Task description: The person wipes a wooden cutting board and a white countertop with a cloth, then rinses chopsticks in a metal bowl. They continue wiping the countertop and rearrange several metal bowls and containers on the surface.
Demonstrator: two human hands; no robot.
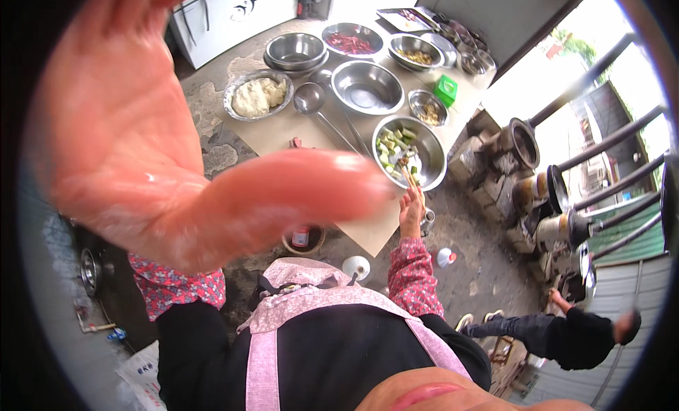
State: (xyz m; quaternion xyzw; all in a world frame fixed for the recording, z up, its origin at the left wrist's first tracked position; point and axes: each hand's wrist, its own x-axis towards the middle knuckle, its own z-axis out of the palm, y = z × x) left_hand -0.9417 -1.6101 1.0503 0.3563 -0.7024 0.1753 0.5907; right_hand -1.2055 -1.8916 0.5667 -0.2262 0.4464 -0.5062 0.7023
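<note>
My left hand (132,140) is raised very close to the camera and looks large and blurred. Its thumb is spread to the right, its fingers run towards the top edge, and nothing shows in it. Near the table's right side, my right hand (411,212) grips wooden chopsticks (411,179). Their tips, with something brown at them, are in a steel bowl (436,151) of green vegetable chunks (391,143). Behind this bowl sit a bare steel basin (367,87) and a small bowl (427,108) of pale chopped pieces. A ladle (308,99) lies left of them.
On the paper-covered table (374,233) stand a bowl of dough (259,97), stacked bowls (295,50), a bowl of red pieces (351,40) and a green box (445,90). Stoves (549,188) with pipes line the right. Bottles (444,258) stand on the floor. Another person (573,331) is at lower right.
</note>
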